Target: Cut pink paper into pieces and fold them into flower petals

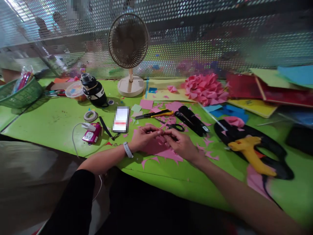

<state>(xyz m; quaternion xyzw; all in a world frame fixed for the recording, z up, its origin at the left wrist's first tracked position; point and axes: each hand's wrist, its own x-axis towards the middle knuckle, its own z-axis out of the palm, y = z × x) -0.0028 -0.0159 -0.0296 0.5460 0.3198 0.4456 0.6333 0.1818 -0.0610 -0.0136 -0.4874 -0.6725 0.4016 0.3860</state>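
My left hand [144, 137], with a pale watch band on its wrist, meets my right hand [181, 144] at the fingertips above the table. Both hands are closed in a pinch on a small piece of pink paper [160, 139], mostly covered by the fingers. Beneath them lies a pink paper sheet [163, 152] among pink scraps. Just beyond the hands are black-handled scissors [179, 127], a yellow and black utility knife [162, 113] and a black stapler [192, 120]. A ruffled pink paper flower [206, 89] sits farther back.
A yellow glue gun [251, 151] rests on a black shape at right. Left of my hands are a phone [121, 119], pink power adapter [92, 133] and tape roll [90, 116]. Behind stand a black bottle [93, 91], desk fan [130, 86] and green basket [22, 94].
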